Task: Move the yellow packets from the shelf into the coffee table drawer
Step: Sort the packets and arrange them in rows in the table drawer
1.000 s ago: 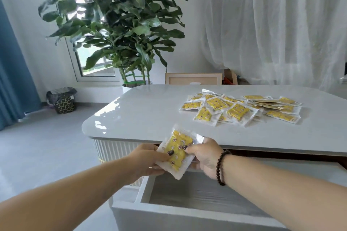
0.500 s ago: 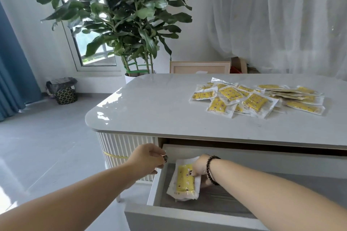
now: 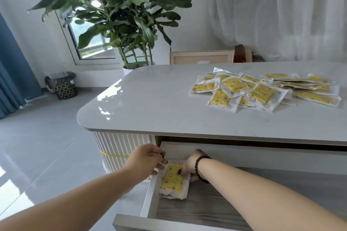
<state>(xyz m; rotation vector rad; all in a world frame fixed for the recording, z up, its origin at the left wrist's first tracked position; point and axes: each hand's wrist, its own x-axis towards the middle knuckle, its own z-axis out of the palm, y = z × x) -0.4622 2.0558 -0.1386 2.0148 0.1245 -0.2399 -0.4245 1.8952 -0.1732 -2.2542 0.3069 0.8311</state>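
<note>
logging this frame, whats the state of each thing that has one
drawer: pulled open
packet in drawer: flat in the left back corner
right hand: fingers on that packet
left hand: at the drawer's left wall
packets on tabletop: loose pile

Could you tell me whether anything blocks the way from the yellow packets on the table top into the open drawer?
Nothing visible does. The pile of yellow packets lies on the bare table top, and the drawer below is pulled open. Only the right hand and a packet it touches occupy the drawer's far left corner.
</note>
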